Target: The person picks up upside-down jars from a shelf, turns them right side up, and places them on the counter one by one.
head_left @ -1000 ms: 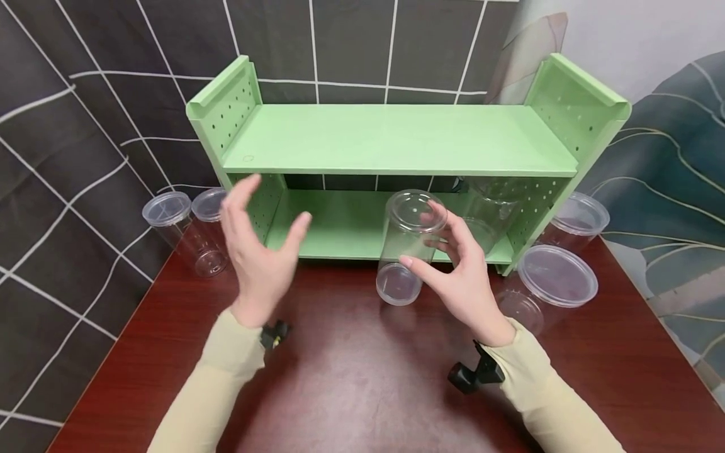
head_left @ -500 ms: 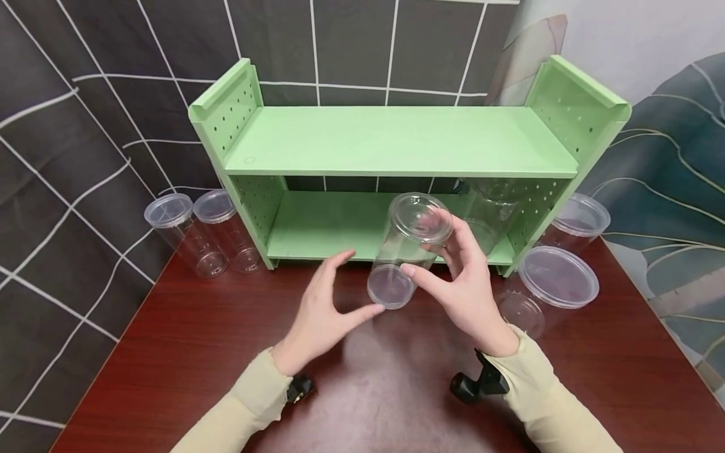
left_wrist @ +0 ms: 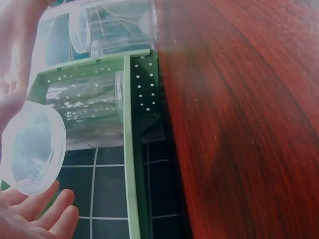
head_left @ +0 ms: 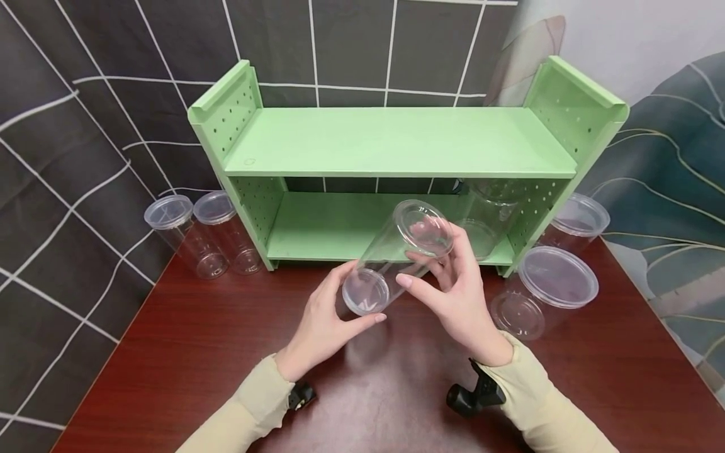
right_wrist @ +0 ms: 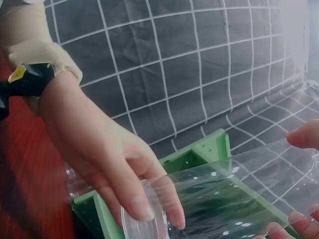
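A clear plastic jar is held tilted in front of the green shelf, its frosted lid end low and to the left. My right hand grips it by the upper right part, thumb on the near side. Around the lower end my left hand has its thumb and fingers. In the left wrist view the translucent lid faces the camera. The right wrist view has my left hand pinching the rim end, while fingertips of my right hand show at the right edge.
The green two-tier shelf stands behind the hands on a dark red table. Another clear jar sits in its lower right bay. Two lidded jars, including one slim jar, stand left; wider jars stand right.
My left hand has come down and right from beside the shelf to the jar's lower end and taken hold. The jar has tilted, its lid end swinging left.
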Action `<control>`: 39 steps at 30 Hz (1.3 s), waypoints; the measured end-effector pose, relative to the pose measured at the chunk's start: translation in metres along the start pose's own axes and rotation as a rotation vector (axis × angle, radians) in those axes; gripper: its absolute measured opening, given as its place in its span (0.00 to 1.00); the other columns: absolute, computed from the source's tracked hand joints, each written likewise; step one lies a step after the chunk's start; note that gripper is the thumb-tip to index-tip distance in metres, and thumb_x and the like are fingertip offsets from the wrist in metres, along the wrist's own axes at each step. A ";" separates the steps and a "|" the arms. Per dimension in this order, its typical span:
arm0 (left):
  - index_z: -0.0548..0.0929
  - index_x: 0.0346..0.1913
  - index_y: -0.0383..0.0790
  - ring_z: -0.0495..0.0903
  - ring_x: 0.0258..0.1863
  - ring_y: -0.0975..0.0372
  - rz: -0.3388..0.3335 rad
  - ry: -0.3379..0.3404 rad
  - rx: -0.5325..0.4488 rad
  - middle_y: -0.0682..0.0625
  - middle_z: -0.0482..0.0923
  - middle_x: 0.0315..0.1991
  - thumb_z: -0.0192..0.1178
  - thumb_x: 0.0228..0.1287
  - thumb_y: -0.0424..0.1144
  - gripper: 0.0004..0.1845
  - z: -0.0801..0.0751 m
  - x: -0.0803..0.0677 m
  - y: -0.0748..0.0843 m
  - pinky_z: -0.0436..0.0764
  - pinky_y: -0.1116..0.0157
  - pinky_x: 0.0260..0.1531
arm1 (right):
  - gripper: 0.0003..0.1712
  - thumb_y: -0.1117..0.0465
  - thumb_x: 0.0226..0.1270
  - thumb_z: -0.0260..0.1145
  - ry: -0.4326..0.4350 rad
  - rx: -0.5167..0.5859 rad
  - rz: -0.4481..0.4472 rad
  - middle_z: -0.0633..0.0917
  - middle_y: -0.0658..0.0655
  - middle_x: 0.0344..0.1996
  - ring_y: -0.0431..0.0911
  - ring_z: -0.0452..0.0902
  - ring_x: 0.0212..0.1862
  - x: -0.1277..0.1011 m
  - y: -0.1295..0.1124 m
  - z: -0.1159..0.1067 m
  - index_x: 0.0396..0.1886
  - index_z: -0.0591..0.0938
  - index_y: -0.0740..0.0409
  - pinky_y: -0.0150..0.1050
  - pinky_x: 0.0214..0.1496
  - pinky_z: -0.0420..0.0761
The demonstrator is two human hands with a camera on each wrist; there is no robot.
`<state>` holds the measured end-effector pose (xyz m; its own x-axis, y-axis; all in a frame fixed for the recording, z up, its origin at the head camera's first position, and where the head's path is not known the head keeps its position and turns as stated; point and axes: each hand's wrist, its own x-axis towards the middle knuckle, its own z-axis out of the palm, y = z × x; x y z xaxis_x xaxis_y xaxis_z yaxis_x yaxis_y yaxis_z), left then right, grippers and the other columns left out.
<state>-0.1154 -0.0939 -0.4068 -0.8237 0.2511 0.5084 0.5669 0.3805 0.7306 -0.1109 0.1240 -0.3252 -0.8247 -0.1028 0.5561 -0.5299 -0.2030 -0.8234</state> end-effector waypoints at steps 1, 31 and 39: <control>0.68 0.73 0.53 0.76 0.60 0.62 0.001 0.006 -0.005 0.57 0.76 0.63 0.82 0.50 0.49 0.48 -0.001 0.000 0.000 0.76 0.57 0.59 | 0.46 0.86 0.52 0.68 -0.002 0.003 0.004 0.71 0.67 0.64 0.58 0.72 0.63 0.000 0.000 0.000 0.70 0.67 0.60 0.51 0.64 0.76; 0.77 0.66 0.40 0.78 0.53 0.56 0.150 0.203 -0.121 0.52 0.79 0.56 0.84 0.38 0.44 0.46 -0.017 0.017 0.013 0.79 0.58 0.54 | 0.36 0.82 0.49 0.75 0.493 -0.194 -0.191 0.77 0.65 0.61 0.55 0.71 0.66 0.048 -0.091 -0.100 0.62 0.79 0.65 0.39 0.73 0.66; 0.74 0.70 0.45 0.77 0.57 0.57 0.135 0.158 -0.153 0.49 0.78 0.60 0.85 0.38 0.43 0.50 -0.002 0.026 0.018 0.82 0.56 0.51 | 0.32 0.70 0.57 0.77 0.636 -0.562 0.094 0.83 0.52 0.58 0.41 0.78 0.59 0.076 -0.098 -0.151 0.63 0.83 0.52 0.30 0.67 0.71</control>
<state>-0.1265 -0.0825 -0.3796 -0.7352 0.1443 0.6623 0.6768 0.2107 0.7054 -0.1520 0.2833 -0.2195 -0.7354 0.5052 0.4516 -0.3342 0.3093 -0.8903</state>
